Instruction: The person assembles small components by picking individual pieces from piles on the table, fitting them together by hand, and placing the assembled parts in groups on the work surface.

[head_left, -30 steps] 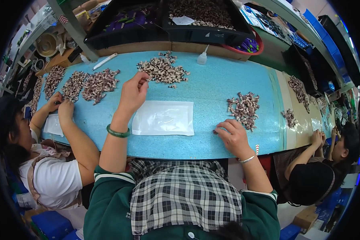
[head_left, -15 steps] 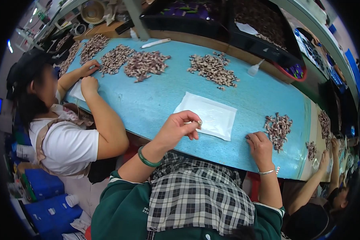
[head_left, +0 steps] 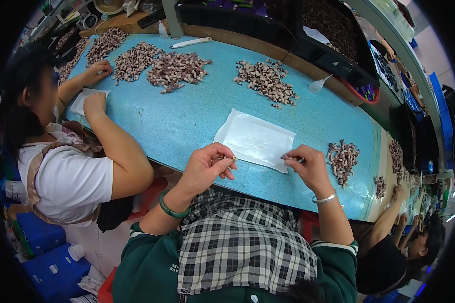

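Observation:
My left hand [head_left: 207,165] is closed in a pinch on a small pale piece [head_left: 234,158] with a round end. Apart from it on the right, my right hand [head_left: 311,164] also pinches, with a small dark bit [head_left: 286,157] just showing at the fingertips; its kind is too small to make out. Between and beyond the hands, a flat white sheet or packet [head_left: 258,137] lies on the blue table [head_left: 177,121]. To the right of my right hand is a pile of small pinkish-brown pieces [head_left: 344,162]. A larger pile of pale-and-dark pieces [head_left: 265,81] lies farther back.
More piles of similar pieces [head_left: 179,69] lie at the back left, near a white-handled tool [head_left: 191,43]. A small squeeze bottle [head_left: 318,84] stands at the back right. Black bins [head_left: 333,55] line the far edge. A co-worker [head_left: 86,171] sits on my left, another [head_left: 389,257] on my right.
My right hand has risen from beside the right pile and moved left toward the white sheet, now pinching. My left hand keeps its pinch on the pale piece. The whole view has shifted slightly.

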A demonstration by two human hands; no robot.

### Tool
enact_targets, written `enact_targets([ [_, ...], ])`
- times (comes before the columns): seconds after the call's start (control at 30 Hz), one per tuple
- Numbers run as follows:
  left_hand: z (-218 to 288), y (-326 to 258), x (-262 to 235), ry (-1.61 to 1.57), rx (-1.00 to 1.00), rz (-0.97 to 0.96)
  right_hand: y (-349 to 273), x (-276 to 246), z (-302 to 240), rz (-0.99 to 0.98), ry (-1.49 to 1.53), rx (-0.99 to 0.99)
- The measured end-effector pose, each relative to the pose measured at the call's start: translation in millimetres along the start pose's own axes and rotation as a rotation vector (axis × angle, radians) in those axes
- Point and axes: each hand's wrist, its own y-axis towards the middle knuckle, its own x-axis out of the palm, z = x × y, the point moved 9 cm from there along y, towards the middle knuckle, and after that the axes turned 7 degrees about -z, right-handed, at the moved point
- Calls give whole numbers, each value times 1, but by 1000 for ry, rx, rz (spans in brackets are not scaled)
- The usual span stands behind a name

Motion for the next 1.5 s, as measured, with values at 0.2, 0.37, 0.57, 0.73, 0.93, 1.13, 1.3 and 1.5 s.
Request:
enact_targets([
  [0.2, 3, -17, -11, -21, 48, 38, 33, 27, -14, -76, -230, -95],
  [0.37, 3, -26, -21, -11, 78, 60, 43, 35, -24, -47, -507, -151],
  [0.57, 4, -25, -22, 42, 90, 54, 46, 43, -31, -62, -632, -161],
  [0.73, 4, -22, -21, 49, 98, 38, 46, 44, -36, -69, -625, -181],
  [0.93, 6, -15, -7, 56, 74, 20, 26, 39, -20, -154, 326, 75],
  [1.13, 15, -5, 29, 119, 51, -90, -9, 56, -22, -196, 948, 139],
  [1.3, 15, -2, 50, 147, 68, -150, -23, 46, -38, -73, 795, -5],
  [1.5, 16, -5, 59, 202, 102, -139, -36, 34, -45, 22, 493, -138],
])
